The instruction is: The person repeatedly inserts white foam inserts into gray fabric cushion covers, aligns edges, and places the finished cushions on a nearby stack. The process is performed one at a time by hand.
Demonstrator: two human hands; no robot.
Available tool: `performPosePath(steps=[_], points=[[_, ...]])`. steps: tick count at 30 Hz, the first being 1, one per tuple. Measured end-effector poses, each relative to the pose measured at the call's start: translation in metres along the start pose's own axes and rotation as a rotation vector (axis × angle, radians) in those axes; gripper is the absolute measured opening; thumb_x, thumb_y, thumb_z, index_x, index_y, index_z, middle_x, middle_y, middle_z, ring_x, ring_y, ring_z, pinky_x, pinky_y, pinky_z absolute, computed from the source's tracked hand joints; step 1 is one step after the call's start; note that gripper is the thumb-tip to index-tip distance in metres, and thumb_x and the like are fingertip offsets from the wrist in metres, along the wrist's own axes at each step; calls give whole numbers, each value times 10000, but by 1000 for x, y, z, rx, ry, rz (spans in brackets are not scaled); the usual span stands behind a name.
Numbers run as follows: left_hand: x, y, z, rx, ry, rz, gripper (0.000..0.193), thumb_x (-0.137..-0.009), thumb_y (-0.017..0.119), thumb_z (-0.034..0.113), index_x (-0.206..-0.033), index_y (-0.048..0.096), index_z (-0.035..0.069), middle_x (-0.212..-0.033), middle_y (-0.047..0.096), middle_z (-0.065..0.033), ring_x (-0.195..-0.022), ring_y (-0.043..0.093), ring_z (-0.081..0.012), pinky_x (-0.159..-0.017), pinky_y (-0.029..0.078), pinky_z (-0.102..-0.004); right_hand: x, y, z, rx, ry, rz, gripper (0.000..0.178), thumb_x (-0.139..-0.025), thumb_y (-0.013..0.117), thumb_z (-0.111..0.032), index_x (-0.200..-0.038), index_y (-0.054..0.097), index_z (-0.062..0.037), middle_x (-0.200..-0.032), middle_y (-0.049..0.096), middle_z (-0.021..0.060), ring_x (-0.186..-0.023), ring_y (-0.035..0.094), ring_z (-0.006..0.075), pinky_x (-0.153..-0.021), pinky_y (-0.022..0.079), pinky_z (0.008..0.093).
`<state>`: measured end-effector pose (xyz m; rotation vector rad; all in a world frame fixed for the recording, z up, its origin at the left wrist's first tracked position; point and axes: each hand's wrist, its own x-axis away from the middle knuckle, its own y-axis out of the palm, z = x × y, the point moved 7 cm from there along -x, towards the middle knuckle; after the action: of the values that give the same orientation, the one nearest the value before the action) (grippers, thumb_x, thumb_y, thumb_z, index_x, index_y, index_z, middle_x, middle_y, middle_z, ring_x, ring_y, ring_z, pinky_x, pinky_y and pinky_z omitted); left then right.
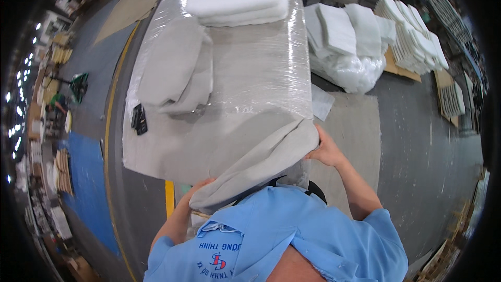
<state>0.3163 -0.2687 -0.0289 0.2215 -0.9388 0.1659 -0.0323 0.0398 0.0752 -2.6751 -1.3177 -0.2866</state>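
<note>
A light grey fabric cushion cover [258, 164] slants across the near edge of the table, close against my body. My right hand [327, 149] is closed on its right, higher end, with the thumb underneath. At the lower left end, my left hand [197, 187] grips the cover from the side; part of its fingers is hidden by the fabric. The cover has a long fold along its length, and whether anything fills it I cannot tell. More grey fabric pieces [169, 68] lie stacked on the table's left side. Beside them rests a small black object [139, 119].
The table [250, 73] has a grey top partly wrapped in clear film. White padding slabs [237, 2] are piled at its far end. To the right stand stacks of white pads [339, 31] and a bundle in clear plastic [355, 73]. A yellow floor line [110, 109] runs at left.
</note>
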Motion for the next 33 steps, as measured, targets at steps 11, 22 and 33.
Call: performPosePath(steps=[11, 22, 33], points=[[-6, -38, 60, 826, 512, 321, 662, -1059, 462, 616, -1559, 442, 182, -1438, 573, -125, -1284, 564, -308, -1071, 463, -511, 90, -21, 46, -672, -130, 541, 695, -740, 849, 57, -1370, 572, -46, -1247, 681, 44, -1154, 657, 206, -971, 525, 337], [-115, 167, 226, 709, 655, 98, 772, -1047, 526, 596, -1586, 306, 89, -1506, 486, -162, -1322, 530, -294, -1063, 484, -477, 156, 98, 43, -844, -76, 543, 610, -851, 828, -41, -1399, 559, -45, -1315, 654, 48, -1206, 627, 195, -1039, 507, 365], [-132, 180, 210, 83, 203, -95, 648, -1073, 498, 542, -1443, 544, 12, -1333, 649, -157, -1145, 659, -277, -993, 528, -399, 113, 61, 39, -622, 230, 324, 604, -962, 733, -101, -1485, 433, -118, -1299, 611, 58, -1102, 609, 166, -857, 556, 357]])
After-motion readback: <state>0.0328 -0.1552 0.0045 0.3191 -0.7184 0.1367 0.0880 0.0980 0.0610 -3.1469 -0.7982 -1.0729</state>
